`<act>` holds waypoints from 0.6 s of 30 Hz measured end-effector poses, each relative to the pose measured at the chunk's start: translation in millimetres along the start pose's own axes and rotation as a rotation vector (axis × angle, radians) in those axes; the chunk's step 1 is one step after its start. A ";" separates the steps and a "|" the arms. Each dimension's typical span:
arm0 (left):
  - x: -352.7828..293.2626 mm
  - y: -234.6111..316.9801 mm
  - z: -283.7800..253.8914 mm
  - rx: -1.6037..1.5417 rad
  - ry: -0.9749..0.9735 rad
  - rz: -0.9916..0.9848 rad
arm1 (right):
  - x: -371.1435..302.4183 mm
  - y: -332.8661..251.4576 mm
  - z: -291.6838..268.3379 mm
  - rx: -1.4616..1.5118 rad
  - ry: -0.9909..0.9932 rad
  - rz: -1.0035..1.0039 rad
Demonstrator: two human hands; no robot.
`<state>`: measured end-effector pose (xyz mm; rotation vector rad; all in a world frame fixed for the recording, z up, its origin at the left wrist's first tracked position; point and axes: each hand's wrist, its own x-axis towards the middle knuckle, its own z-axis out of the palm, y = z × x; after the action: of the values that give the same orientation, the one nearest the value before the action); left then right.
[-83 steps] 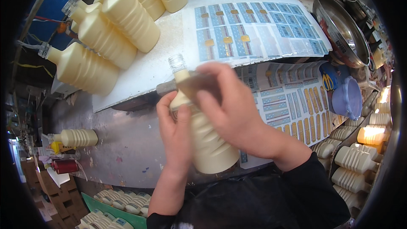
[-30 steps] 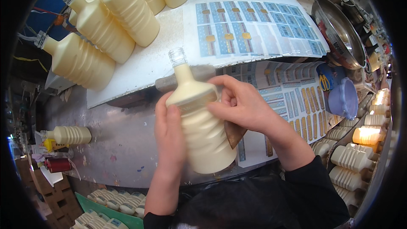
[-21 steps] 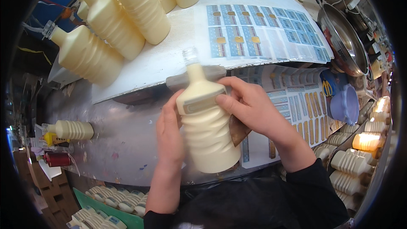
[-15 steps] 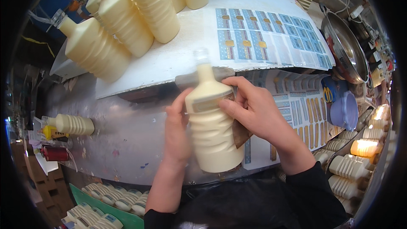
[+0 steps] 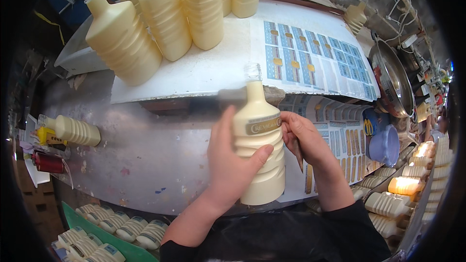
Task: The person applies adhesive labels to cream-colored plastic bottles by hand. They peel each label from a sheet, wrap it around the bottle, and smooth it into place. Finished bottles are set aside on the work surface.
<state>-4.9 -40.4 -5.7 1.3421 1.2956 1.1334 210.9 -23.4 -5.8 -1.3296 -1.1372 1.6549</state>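
Head view: the left hand (image 5: 231,162), thumb now across the cream bottle (image 5: 263,139), grips it at centre frame; the fingers of the right hand (image 5: 310,140), shifted off the label (image 5: 263,125), pinch a brown flat piece (image 5: 299,157). Pale lettering shows on the label's gold-brown band.

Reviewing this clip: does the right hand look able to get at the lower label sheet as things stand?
Probably yes. The right hand is close beside the lower label sheet, with nothing visible blocking it, though it pinches a thin brown piece.
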 end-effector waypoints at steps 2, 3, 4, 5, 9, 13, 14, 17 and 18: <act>-1.7 -3.1 -0.3 -0.089 0.016 -0.036 | -5.0 -10.9 1.5 0.046 -0.054 0.035; -1.5 -5.0 0.1 -0.151 0.011 -0.065 | -7.5 -13.0 2.4 0.030 -0.038 0.016; -1.4 -6.0 0.5 -0.214 0.005 -0.095 | -10.0 -14.6 4.2 0.015 -0.021 -0.002; -1.3 -5.6 -0.7 -0.264 -0.018 -0.113 | -12.5 -16.9 6.3 0.000 -0.001 -0.021; -3.1 -4.7 -8.0 -0.488 -0.071 -0.156 | -25.4 -38.1 19.4 -0.039 0.036 0.055; -1.9 -15.3 -7.4 -0.648 -0.111 -0.119 | -33.4 -42.6 21.3 -0.119 -0.020 -0.070; -2.1 -17.5 -6.0 -0.679 -0.106 -0.104 | -34.0 -40.2 21.4 -0.137 -0.022 -0.102; 0.3 -17.6 -4.4 -0.683 -0.148 -0.093 | -37.9 -38.4 19.7 -0.222 -0.020 -0.175; 0.5 -16.7 -3.6 -0.693 -0.158 -0.090 | -38.7 -36.6 19.0 -0.220 -0.010 -0.184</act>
<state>-11.0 -39.5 -21.7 0.8249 0.7308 1.2302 200.7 -49.5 43.3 -1.3066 -1.4357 1.4378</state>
